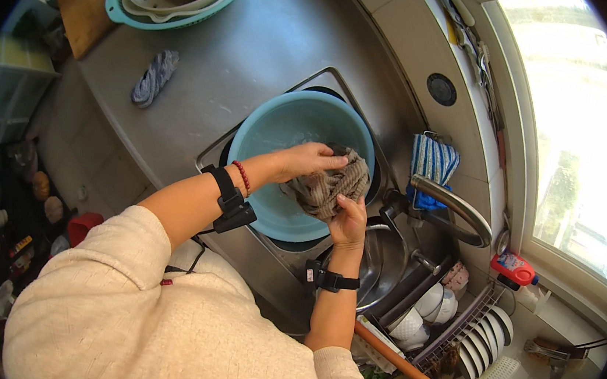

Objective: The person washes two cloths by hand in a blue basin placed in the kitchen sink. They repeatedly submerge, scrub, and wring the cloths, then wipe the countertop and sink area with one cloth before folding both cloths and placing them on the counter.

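Observation:
Over a light-blue plastic basin (257, 123) with some water in it, my two hands hold a wet, brownish-grey ribbed cloth (328, 189), bunched up. My left hand (309, 162) lies across its upper side, thumb and fingers on the folds. From the lower right my right hand (349, 222) grips it, the thumb on top and the other fingers partly hidden. The basin is set in the opening of a stainless-steel sink (329, 78). A twisted grey-blue striped cloth (154, 78) lies on the steel counter to the left.
A curved faucet (454, 205) reaches out right of the basin, near striped dishcloths (434, 159) on a rack. Beyond stand a dish rack (424, 363) with bowls and plates, and a red bottle (514, 268). A turquoise colander (114, 8) with nested containers stands at the back left.

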`<state>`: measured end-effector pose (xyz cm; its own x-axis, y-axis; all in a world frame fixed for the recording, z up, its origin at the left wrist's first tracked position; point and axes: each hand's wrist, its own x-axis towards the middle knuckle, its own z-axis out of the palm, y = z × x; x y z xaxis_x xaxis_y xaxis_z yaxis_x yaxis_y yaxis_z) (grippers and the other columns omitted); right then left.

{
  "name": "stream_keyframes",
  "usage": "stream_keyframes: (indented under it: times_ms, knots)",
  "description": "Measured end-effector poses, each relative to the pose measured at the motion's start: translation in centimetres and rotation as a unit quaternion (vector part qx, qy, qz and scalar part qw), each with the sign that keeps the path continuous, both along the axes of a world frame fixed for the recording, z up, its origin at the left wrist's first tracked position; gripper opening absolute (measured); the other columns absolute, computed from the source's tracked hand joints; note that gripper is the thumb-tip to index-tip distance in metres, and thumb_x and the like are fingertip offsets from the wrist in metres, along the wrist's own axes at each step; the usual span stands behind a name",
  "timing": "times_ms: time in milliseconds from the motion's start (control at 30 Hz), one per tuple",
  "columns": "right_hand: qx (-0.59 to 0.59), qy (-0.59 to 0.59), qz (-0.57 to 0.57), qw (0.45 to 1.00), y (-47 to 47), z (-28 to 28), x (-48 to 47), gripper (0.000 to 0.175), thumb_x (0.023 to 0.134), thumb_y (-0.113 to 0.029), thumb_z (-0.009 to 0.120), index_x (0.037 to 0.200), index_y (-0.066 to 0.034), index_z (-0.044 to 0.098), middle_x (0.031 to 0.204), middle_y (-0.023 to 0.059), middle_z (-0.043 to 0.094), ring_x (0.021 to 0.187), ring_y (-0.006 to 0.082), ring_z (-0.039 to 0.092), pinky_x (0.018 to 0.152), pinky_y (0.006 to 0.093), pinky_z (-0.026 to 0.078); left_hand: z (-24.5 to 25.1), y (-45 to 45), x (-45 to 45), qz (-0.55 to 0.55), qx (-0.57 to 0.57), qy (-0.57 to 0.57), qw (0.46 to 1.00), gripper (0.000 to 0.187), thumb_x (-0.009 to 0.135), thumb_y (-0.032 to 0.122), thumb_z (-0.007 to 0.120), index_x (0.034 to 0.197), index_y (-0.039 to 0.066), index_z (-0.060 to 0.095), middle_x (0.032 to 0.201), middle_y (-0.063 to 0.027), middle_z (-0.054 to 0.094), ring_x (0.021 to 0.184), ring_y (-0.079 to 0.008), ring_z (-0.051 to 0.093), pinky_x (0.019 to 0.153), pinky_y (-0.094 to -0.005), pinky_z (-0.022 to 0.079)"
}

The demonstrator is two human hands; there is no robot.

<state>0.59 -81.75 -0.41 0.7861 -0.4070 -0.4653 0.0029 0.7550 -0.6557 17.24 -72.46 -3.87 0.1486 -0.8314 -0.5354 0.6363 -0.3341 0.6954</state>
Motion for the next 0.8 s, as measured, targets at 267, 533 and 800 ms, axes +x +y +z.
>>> stream_keyframes:
  times_ms: [267, 533, 800]
  knots:
    - [-0.401, 0.276, 0.073, 0.870, -2.3, 4.6, -1.6, 0.021, 0.094, -0.011, 0.063, 0.103, 0.0078, 0.064, 0.090, 0.0049, 0.066, 0.082, 0.0092, 0.056, 0.077, 0.0237, 0.045, 4.3, 2.0, 1.9, -0.004, -0.056, -0.148, 0.987, 0.022, 0.088, 0.021, 0.072, 0.076, 0.004, 0.064, 0.069, 0.0040, 0.055, 0.066, -0.0049, 0.045, 0.061, -0.0247, 0.039]
    - [-0.342, 0.155, -0.168, 0.911, -1.0, 12.0, -4.1, 0.042, 0.091, -0.005, 0.067, 0.129, 0.0013, 0.048, 0.111, 0.0097, 0.062, 0.102, 0.0168, 0.060, 0.092, 0.0278, 0.048, 13.6, 5.6, 4.4, 0.171, -0.139, -0.043, 0.975, 0.022, 0.089, 0.020, 0.068, 0.074, 0.006, 0.062, 0.069, 0.0050, 0.054, 0.069, -0.0028, 0.048, 0.062, -0.0217, 0.039]
    - [-0.396, 0.326, 0.020, 0.858, -3.6, -4.5, 0.5, 0.041, 0.097, -0.016, 0.059, 0.133, 0.0010, 0.049, 0.106, 0.0145, 0.063, 0.093, 0.0164, 0.060, 0.083, 0.0293, 0.048, -0.7, 1.3, 2.1, 0.126, 0.112, -0.497, 0.851, 0.027, 0.079, 0.025, 0.073, 0.082, 0.001, 0.060, 0.089, -0.0083, 0.061, 0.088, -0.0246, 0.060, 0.080, -0.0382, 0.045]
